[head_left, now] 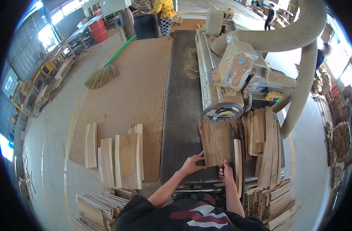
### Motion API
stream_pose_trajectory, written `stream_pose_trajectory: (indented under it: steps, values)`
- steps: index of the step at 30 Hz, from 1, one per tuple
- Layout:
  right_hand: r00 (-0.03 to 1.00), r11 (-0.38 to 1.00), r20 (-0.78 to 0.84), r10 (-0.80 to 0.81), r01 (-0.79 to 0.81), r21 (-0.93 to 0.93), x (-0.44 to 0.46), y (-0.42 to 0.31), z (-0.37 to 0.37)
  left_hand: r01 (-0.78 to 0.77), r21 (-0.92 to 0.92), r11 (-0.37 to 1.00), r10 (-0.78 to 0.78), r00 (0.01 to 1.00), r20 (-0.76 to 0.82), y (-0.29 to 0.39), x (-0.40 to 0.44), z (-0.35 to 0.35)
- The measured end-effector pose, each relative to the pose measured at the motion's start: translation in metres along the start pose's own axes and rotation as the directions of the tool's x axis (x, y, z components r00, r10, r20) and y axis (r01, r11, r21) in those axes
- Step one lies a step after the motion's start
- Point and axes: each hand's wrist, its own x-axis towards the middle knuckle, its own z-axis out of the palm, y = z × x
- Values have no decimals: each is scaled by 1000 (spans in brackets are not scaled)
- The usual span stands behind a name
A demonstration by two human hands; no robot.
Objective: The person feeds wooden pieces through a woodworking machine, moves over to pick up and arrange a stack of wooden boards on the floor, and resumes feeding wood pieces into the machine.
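A wide wooden board (216, 143) lies on the black machine table (179, 127), its far end under the handwheel (222, 112) of a large dusty woodworking machine. My left hand (192, 164) pinches the board's near left corner between thumb and fingers. At the near right edge, my right hand (225, 172) is closed with the thumb up on the wood and the fingers curled below. A narrow wooden strip (238, 167) lies just right of my right hand.
Several long offcuts (267, 148) lie at the right. Boards (128, 159) rest on the brown side table (118, 100), with a green-handled broom (106, 73) farther back. Stacked planks (95, 210) stand at lower left. A thick hose (283, 36) arches over the machine; people stand farther off.
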Motion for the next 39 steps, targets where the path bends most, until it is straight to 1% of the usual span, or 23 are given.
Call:
stream_pose_trajectory:
  steps: [4, 5, 6, 10, 12, 19, 21, 25, 28, 30, 34, 36, 39]
  values:
    - [1000, 1000, 20, 7, -7, 4, 2, 1, -2, -30, 11, 999, 29, 999, 17, -1, 1, 1]
    - [999, 1000, 35, 6, -6, 4, 2, 2, -3, -7, 4, 1000, 7, 1000, 15, -1, 1, 1]
    - [1000, 1000, 5, 18, -18, -16, 3, 1, -2, 16, -2, 1000, -16, 1000, 13, -1, 1, 1]
    - [1000, 1000, -4, 4, -4, -12, 3, 1, -2, -7, -28, 1000, 7, 1000, 20, 3, 2, 1]
    - [1000, 1000, 4, -5, 5, -30, 2, 1, -1, 26, -8, 1000, -25, 999, 38, 5, 2, -1]
    - [1000, 1000, 15, -5, 5, -30, -1, 0, -1, 4, 25, 1000, -5, 999, 32, 3, 2, 1]
    - [1000, 999, 12, 1, -1, -35, -2, -1, -1, -26, 30, 999, 25, 1000, 18, 3, 2, 1]
    - [1000, 999, 13, -21, 22, -30, -2, 1, -1, -17, 41, 999, 16, 999, 28, 1, 1, 1]
    - [998, 999, 45, -38, 38, -7, -1, 2, -2, 11, 16, 1000, -11, 1000, 29, 5, 2, 0]
    - [1000, 1000, 11, -16, 16, -13, 1, 2, -1, 23, 26, 999, -24, 999, 38, 7, 1, -1]
    - [1000, 1000, 14, -3, 3, -12, 1, 2, -2, 26, 32, 999, -27, 999, 27, -2, 1, 1]
    - [1000, 1000, 13, -14, 15, -13, 2, 2, -2, -38, 26, 999, 37, 999, 10, -5, 2, 2]
    - [1000, 1000, 10, -6, 6, -9, 4, 3, -3, 7, 11, 1000, -8, 1000, 23, -4, 1, 2]
